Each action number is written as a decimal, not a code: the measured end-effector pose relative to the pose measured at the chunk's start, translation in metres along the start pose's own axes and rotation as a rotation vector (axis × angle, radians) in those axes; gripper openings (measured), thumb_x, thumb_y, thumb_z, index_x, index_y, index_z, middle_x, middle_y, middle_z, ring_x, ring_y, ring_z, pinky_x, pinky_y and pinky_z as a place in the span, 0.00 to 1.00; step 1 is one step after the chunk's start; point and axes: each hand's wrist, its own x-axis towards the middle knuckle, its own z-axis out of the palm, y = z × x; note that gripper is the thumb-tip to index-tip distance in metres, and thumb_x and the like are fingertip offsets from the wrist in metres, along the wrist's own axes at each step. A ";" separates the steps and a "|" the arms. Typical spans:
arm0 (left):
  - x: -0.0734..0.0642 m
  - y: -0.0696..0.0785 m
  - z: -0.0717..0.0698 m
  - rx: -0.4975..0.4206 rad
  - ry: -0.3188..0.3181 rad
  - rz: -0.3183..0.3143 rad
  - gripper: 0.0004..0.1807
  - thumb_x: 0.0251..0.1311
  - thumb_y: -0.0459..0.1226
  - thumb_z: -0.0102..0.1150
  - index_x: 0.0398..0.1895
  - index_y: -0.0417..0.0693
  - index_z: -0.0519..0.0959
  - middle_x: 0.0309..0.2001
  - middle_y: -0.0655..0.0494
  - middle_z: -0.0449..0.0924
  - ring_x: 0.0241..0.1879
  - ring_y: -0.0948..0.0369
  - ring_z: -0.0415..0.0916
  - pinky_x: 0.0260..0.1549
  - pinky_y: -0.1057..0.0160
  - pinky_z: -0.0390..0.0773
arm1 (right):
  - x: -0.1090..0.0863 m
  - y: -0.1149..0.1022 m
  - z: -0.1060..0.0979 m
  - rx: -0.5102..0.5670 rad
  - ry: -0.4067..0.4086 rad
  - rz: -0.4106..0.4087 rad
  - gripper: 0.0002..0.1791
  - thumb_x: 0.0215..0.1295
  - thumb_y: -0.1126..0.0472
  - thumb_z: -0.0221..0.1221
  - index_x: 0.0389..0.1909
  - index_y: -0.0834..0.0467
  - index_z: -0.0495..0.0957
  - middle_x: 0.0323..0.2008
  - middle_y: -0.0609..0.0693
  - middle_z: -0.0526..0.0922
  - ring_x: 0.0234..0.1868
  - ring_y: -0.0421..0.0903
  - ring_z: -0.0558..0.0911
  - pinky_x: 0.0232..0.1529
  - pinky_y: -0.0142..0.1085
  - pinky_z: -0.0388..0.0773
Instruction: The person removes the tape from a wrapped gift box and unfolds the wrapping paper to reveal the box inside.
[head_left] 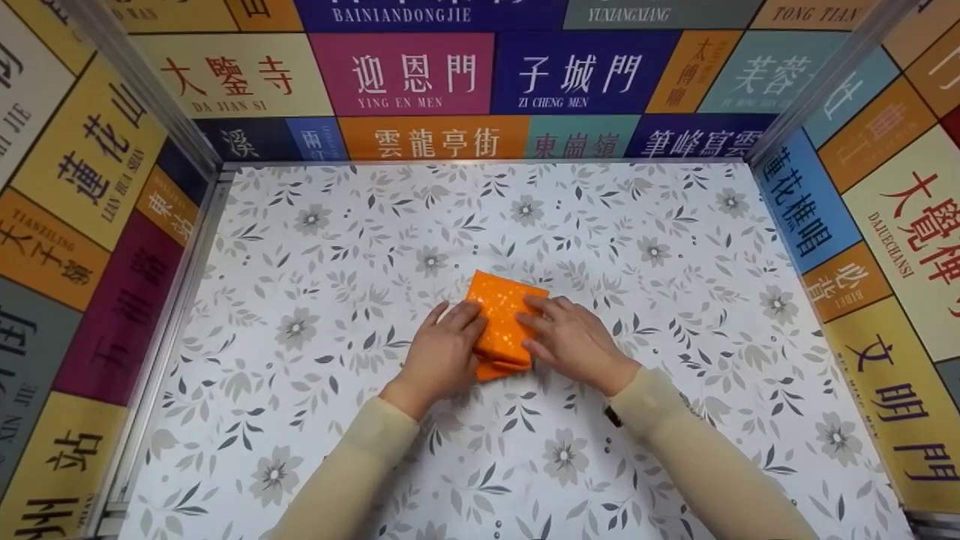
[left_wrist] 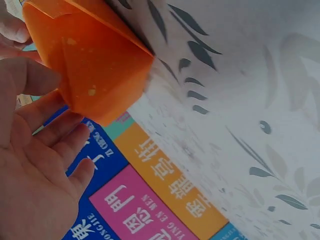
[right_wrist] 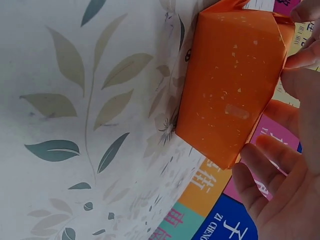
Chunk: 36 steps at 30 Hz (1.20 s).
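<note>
A small box-shaped package in orange gold-flecked paper (head_left: 504, 311) sits near the middle of the patterned tabletop, between both hands. Folds and a loose flap (head_left: 499, 369) show at its near end. My left hand (head_left: 442, 349) holds the package's left side, thumb and fingers at the paper's edge in the left wrist view. From the right, my right hand (head_left: 574, 341) grips the opposite side, its fingertips on the top face. In the right wrist view, the right thumb (right_wrist: 302, 85) meets the package's edge, with some fingers partly behind it.
White tabletop (head_left: 300, 262) with grey flowers and leaves lies all around the package. Upright panels of coloured signs (head_left: 412, 75) with Chinese lettering bound it at the back and both sides. Metal strips (head_left: 169, 300) run along the left edge.
</note>
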 end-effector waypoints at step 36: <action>0.000 -0.006 0.009 -0.012 -0.115 -0.012 0.39 0.54 0.47 0.64 0.70 0.45 0.70 0.72 0.49 0.64 0.72 0.53 0.58 0.73 0.50 0.39 | -0.004 -0.012 -0.003 -0.033 0.099 -0.179 0.18 0.62 0.52 0.67 0.49 0.55 0.83 0.45 0.51 0.81 0.53 0.55 0.77 0.65 0.48 0.66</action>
